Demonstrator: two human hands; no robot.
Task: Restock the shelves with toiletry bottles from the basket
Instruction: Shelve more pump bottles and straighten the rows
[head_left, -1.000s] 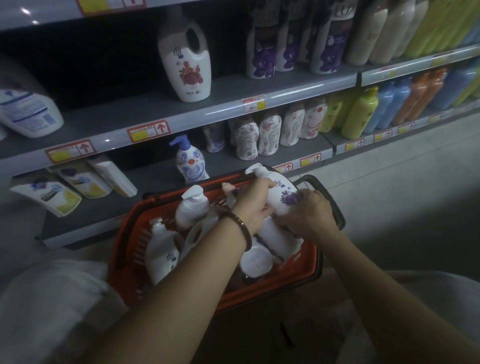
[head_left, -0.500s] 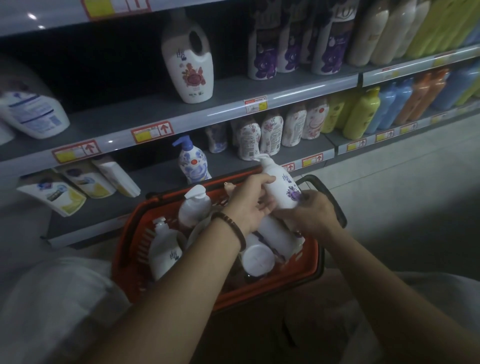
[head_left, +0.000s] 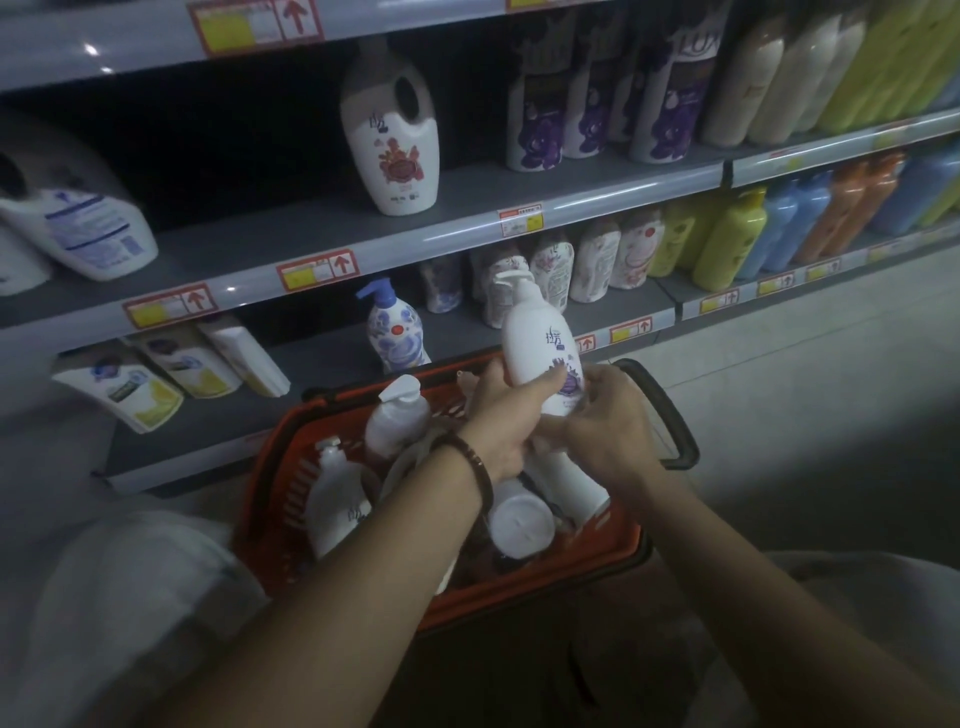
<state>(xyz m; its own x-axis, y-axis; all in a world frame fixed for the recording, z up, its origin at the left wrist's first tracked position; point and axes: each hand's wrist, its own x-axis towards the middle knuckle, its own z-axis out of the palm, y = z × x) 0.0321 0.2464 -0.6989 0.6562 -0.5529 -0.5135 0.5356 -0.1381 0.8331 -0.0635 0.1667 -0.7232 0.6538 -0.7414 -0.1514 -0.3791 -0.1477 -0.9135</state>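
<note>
Dark beaded bracelet (head_left: 479, 467) (left wrist)

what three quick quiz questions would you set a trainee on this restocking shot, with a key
1. True or false: the left hand and the right hand both hold the white pump bottle over the orange basket.
2. Where does the blue-capped pump bottle stand? A the bottom shelf; B the top shelf; C in the basket.
3. Fill in: the bracelet is on the ___ wrist.
Key: 1 true; 2 A; 3 left.
</note>
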